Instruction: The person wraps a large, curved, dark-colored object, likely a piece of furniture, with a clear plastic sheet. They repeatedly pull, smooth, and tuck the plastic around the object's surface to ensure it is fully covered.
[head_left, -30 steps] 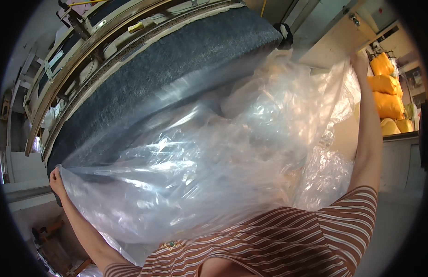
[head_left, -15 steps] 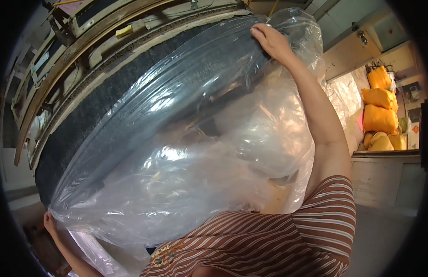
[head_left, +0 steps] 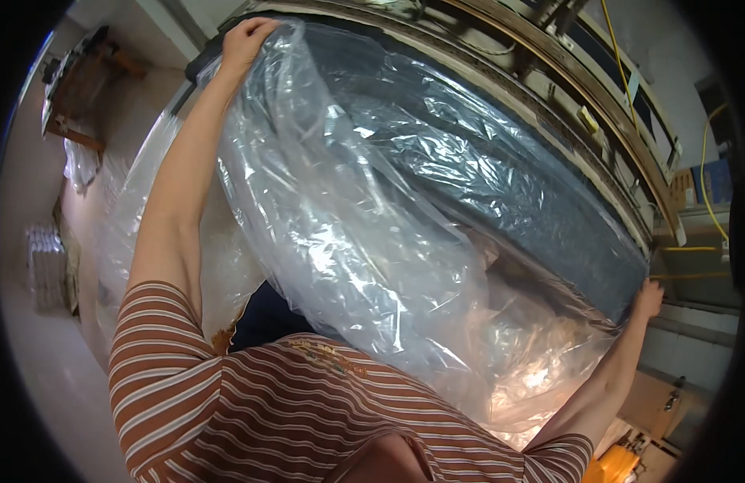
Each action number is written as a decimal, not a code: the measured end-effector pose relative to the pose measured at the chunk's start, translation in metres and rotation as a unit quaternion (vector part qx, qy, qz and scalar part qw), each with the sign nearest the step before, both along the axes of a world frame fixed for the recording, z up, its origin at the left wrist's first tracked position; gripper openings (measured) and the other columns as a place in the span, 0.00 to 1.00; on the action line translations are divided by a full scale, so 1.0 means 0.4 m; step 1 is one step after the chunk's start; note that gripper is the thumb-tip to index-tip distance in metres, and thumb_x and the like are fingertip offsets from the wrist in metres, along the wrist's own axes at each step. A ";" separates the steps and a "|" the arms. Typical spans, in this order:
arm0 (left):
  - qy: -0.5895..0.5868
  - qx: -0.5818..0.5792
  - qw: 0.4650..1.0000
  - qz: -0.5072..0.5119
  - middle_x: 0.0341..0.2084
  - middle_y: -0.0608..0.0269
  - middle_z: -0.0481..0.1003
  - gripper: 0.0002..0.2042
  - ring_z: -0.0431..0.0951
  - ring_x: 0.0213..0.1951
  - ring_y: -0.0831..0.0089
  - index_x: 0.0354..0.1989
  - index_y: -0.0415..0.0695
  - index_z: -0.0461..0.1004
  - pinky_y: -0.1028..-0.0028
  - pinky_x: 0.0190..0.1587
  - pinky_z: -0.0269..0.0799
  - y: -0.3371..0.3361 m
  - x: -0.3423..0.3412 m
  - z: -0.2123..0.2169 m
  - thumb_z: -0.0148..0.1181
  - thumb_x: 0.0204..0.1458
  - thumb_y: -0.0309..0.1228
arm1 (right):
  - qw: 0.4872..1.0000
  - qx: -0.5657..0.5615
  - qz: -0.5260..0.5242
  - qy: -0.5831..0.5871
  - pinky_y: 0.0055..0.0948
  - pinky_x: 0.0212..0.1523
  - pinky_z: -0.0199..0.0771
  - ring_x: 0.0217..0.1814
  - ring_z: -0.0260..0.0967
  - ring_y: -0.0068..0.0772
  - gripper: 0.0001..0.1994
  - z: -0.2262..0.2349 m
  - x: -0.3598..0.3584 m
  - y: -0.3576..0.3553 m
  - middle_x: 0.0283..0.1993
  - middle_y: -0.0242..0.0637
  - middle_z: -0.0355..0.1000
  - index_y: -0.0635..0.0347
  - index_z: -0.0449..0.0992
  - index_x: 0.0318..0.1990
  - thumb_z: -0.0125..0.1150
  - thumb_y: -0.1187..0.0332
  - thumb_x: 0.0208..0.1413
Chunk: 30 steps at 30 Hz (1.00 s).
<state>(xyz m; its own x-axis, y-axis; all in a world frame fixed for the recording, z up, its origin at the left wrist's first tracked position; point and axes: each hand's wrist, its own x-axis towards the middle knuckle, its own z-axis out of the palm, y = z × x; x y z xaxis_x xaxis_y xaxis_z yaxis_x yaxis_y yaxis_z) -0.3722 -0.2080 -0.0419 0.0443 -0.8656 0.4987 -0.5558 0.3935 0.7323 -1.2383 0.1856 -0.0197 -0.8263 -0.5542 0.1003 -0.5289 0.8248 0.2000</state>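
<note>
A large sheet of clear plastic film (head_left: pixel 332 249) stretches between my two hands, creased and shiny. It lies over a long dark work surface (head_left: pixel 340 44) and hangs down in loose folds toward my body. At the upper left, my left hand (head_left: pixel 248 47) is closed on the film near the far left end of the dark surface. My right hand (head_left: pixel 648 299), also closed, grips the film's edge by the right end of that surface; its fingertips are partly hidden. Both arms are spread wide.
Behind the dark surface runs a machine frame with a long rail (head_left: pixel 582 60) and a small yellow block (head_left: pixel 587 120). Yellow cables (head_left: pixel 713 205) hang at the right. An orange bundle (head_left: pixel 616 464) lies at the lower right, and a wooden stand (head_left: pixel 75 105) is at the far left.
My view has swung to the left. My left hand has come up to the surface's far left end, and my right hand now appears lower at the right. Both still hold the film.
</note>
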 end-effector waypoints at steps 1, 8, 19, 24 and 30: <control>0.037 0.030 0.999 0.008 0.30 0.68 0.77 0.12 0.73 0.33 0.81 0.35 0.42 0.80 0.80 0.39 0.67 0.021 -0.008 -0.001 0.65 0.47 0.37 | 0.993 0.014 0.080 0.088 0.41 0.54 0.64 0.57 0.62 0.53 0.22 0.073 0.171 -0.071 0.56 0.51 0.64 0.62 0.68 0.54 0.45 0.57 0.59; 0.040 0.002 0.999 -0.006 0.30 0.68 0.77 0.12 0.74 0.33 0.80 0.35 0.41 0.79 0.80 0.39 0.67 0.019 -0.022 -0.010 0.64 0.47 0.37 | 0.748 -0.270 0.604 -0.054 0.36 0.53 0.64 0.54 0.64 0.42 0.09 0.183 0.996 -0.420 0.49 0.41 0.69 0.60 0.75 0.42 0.57 0.73 0.53; 0.019 -0.026 0.999 0.003 0.31 0.59 0.78 0.15 0.76 0.34 0.71 0.35 0.42 0.80 0.74 0.40 0.69 -0.018 -0.007 -0.019 0.63 0.46 0.42 | 0.540 0.055 0.840 -0.024 0.46 0.62 0.50 0.44 0.66 0.35 0.22 0.173 1.591 -0.572 0.25 0.31 0.71 0.55 0.77 0.25 0.48 0.48 0.57; 0.050 -0.022 0.997 -0.051 0.29 0.63 0.77 0.13 0.73 0.33 0.79 0.35 0.39 0.79 0.78 0.40 0.67 -0.025 -0.011 -0.017 0.64 0.49 0.37 | 0.733 0.145 0.664 0.007 0.45 0.69 0.42 0.33 0.71 0.36 0.27 0.304 1.232 -0.290 0.14 0.36 0.66 0.54 0.75 0.14 0.47 0.45 0.58; 0.017 0.006 0.996 -0.092 0.33 0.64 0.78 0.13 0.74 0.37 0.78 0.37 0.38 0.78 0.78 0.43 0.66 -0.052 -0.057 -0.031 0.63 0.50 0.36 | 0.927 -0.049 0.327 0.176 0.40 0.33 0.73 0.31 0.74 0.44 0.20 0.541 0.888 0.004 0.23 0.44 0.74 0.43 0.79 0.43 0.46 0.44 0.58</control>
<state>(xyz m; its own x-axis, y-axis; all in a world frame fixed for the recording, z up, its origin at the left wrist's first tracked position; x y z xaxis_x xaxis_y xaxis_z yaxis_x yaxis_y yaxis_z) -0.3951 -0.2289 -0.0544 -0.0990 -0.8662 0.4897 -0.4506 0.4778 0.7541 -0.8833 0.1871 0.1969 -0.2223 -0.8995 0.3761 -0.8384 0.3732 0.3972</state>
